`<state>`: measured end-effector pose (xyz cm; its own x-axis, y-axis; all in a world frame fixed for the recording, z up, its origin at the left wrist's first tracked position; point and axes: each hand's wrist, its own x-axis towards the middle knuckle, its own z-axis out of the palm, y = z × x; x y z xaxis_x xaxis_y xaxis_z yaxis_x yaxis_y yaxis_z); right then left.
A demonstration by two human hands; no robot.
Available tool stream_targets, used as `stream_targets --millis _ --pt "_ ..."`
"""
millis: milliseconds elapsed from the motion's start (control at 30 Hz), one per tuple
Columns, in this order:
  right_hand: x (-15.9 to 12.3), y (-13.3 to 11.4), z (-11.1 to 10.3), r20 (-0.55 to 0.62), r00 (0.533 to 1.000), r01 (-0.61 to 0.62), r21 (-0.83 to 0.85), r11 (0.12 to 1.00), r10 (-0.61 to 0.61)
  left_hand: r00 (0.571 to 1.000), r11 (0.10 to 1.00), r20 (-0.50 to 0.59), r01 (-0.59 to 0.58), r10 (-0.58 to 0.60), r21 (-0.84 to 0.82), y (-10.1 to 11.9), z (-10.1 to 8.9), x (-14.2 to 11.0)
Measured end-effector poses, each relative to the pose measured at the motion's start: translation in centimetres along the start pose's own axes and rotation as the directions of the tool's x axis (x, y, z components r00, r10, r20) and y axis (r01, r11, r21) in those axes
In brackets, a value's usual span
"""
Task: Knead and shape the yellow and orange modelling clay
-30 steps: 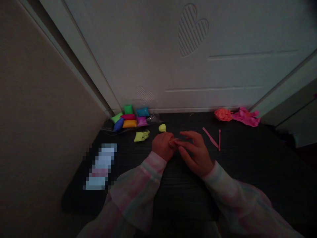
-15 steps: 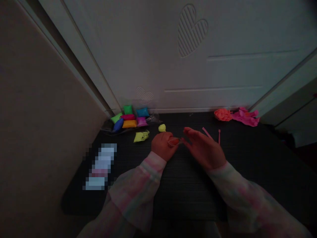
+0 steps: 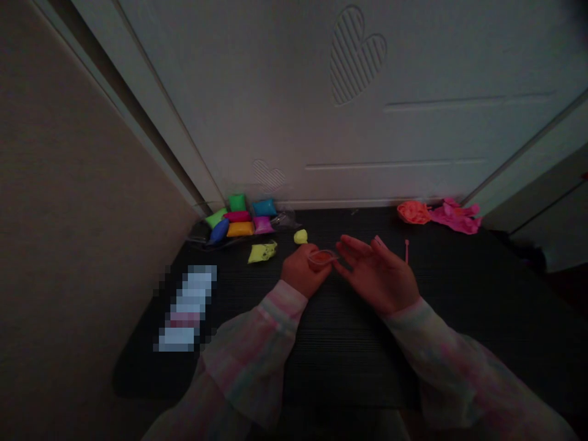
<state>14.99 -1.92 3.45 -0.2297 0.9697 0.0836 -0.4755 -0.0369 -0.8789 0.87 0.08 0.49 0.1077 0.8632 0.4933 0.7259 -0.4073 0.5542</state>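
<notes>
My left hand (image 3: 301, 272) is closed around a small clear plastic bag (image 3: 322, 260) over the middle of the dark table. The bag's mouth gapes as a pale oval rim, and something orange shows inside. Just to the right, my right hand (image 3: 383, 278) is open with the palm turned partly up and the fingers apart. Its thumb and index tips are close to the bag's right end; whether they touch it I cannot tell. Behind my left hand lies a small yellow lump (image 3: 301, 237), with a torn yellow packet (image 3: 263, 252) to its left.
At the back left, a clear bag holds several coloured packets (image 3: 240, 229). A blurred-out bright rectangle (image 3: 187, 309) lies on the table (image 3: 349, 367) at left. An orange bundle (image 3: 414, 212) and crumpled pink material (image 3: 457, 217) sit back right. A pink stick (image 3: 407, 250) is behind my right hand.
My right hand has drawn back to the right from the bag and turned its palm upward, covering part of the pink tools. The bag's mouth in my left hand has opened wider.
</notes>
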Motion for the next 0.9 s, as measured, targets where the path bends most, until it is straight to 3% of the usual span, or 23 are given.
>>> stream_targets --millis 133,333,533,767,900 --pt "-0.1 0.0 0.1 -0.009 0.999 -0.041 0.077 0.996 0.042 1.0 1.0 0.005 0.018 -0.018 -0.013 0.0 0.0 0.0" --pt "-0.3 0.4 0.6 -0.045 0.999 -0.001 0.064 0.998 0.004 0.997 0.998 0.037 0.065 -0.064 -0.012 0.0 -0.1 0.0" --pt "-0.2 -0.1 0.3 -0.001 0.999 -0.033 0.143 0.989 0.034 0.997 0.994 -0.008 0.076 -0.077 -0.082 -0.2 0.0 0.0" --pt "-0.8 -1.4 0.2 0.041 0.999 0.013 0.059 0.998 -0.015 0.993 0.989 -0.009 0.117 -0.118 -0.094 0.0 0.0 0.0" --pt "-1.1 -1.5 0.6 0.083 0.996 -0.024 0.076 0.997 0.018 0.993 0.989 -0.008 0.12 -0.121 -0.087 0.0 0.0 0.0"
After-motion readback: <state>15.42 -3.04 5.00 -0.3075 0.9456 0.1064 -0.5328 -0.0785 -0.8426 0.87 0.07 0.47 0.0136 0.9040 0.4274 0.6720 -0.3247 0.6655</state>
